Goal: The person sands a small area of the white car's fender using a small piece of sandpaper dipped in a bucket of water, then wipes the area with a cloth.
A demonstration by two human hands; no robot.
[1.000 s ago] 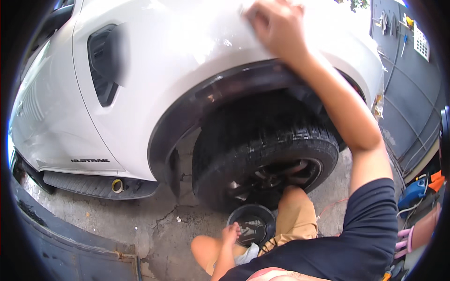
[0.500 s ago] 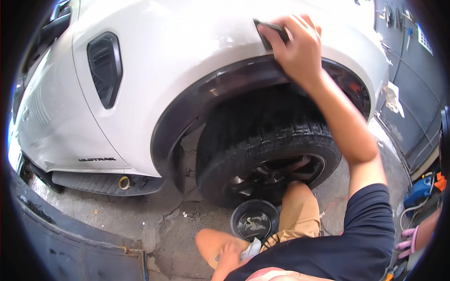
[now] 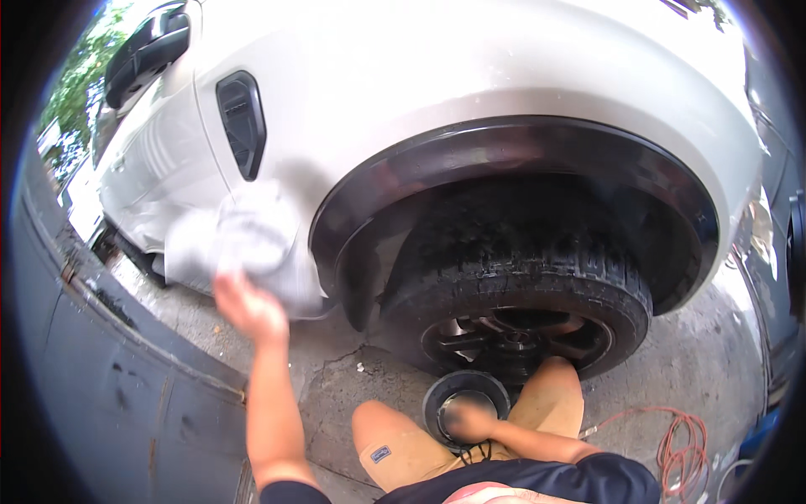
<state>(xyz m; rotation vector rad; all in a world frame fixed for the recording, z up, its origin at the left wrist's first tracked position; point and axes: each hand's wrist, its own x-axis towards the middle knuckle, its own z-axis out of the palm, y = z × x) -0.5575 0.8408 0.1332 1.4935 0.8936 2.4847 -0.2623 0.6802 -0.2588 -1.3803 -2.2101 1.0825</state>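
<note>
My left hand point(image 3: 254, 312) reaches out at the left, gripping a white cloth point(image 3: 256, 231) smeared by motion. The cloth spreads in front of the lower side of a white vehicle point(image 3: 403, 80), below its black side vent point(image 3: 241, 124). My right hand point(image 3: 470, 422) is down in a round black basin point(image 3: 435, 395) between my knees. That hand is blurred, and its fingers and anything in them cannot be made out. Right ahead of me is a black wheel point(image 3: 512, 336) under a glossy dark arch trim point(image 3: 520, 134).
A grey metal panel point(image 3: 117, 370) runs along the left side. On the concrete floor at the right lies a coiled reddish hose point(image 3: 682, 445). Something blue point(image 3: 760, 437) stands at the right edge. The vehicle's black mirror point(image 3: 151, 50) juts out at the upper left.
My right hand has come down from the fender, where it held a dark flat block, into the basin. My left hand has swung from my thigh out to the left with the cloth.
</note>
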